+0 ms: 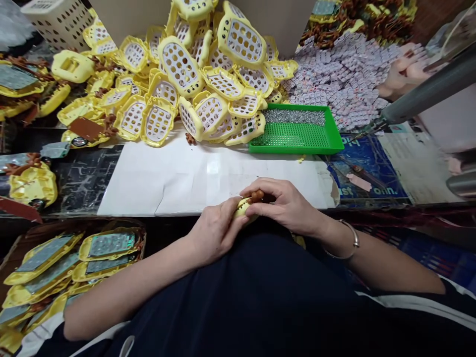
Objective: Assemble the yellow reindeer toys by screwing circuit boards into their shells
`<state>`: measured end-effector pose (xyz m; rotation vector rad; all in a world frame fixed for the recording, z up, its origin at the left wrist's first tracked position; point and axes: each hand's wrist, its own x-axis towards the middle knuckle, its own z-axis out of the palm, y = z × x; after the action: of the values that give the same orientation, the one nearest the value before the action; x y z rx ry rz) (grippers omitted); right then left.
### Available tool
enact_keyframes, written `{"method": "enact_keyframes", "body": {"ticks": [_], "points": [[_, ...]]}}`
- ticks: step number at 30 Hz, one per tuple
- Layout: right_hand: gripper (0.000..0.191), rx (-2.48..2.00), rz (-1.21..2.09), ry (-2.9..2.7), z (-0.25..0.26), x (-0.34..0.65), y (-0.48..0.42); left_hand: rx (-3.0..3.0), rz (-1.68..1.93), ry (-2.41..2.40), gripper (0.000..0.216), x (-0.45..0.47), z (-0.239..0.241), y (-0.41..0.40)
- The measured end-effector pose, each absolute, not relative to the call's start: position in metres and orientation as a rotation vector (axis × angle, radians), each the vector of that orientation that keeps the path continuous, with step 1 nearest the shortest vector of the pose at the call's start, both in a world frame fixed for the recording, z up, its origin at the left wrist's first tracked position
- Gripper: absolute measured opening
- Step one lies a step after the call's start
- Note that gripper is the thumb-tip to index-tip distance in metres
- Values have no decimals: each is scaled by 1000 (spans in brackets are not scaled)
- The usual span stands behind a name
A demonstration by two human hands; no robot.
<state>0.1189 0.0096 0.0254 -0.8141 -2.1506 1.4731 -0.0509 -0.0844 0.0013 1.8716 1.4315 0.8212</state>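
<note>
Close against my dark shirt, at the front edge of the work table, my left hand [213, 228] is closed round a small yellow plastic casing [241, 208]. Most of the casing is hidden by my fingers. My right hand [292, 206] pinches a brown knobbly plastic piece [257, 195] against the casing's end; whether it is seated in the casing I cannot tell. Beyond both hands lies a white sheet [186, 173]. A heap of yellow casings with white hole-patterned faces [181, 67] rises behind it.
A green tray [297, 144] holds many small metal screws. Above it are a heap of small white pieces [342, 74] and another person's hand [403, 72]. A grey hanging tool [427, 89] slants in from the right. Casings with circuit boards [111, 244] fill a box lower left.
</note>
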Motion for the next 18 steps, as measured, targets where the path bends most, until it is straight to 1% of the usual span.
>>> {"method": "enact_keyframes", "body": {"ticks": [4, 6, 8, 13, 18], "points": [[8, -751, 1281, -2294, 26, 119, 6, 1938, 800, 1445, 27, -47, -2, -85], [11, -733, 1186, -2293, 23, 118, 4, 1929, 816, 1442, 29, -46, -3, -84], [12, -740, 1163, -2279, 20, 117, 4, 1888, 841, 1428, 30, -45, -4, -83], [12, -818, 1300, -2158, 21, 118, 11, 1729, 913, 1402, 35, -48, -2, -79], [12, -894, 1500, -2138, 26, 124, 13, 1736, 827, 1434, 26, -47, 2, -78]]}}
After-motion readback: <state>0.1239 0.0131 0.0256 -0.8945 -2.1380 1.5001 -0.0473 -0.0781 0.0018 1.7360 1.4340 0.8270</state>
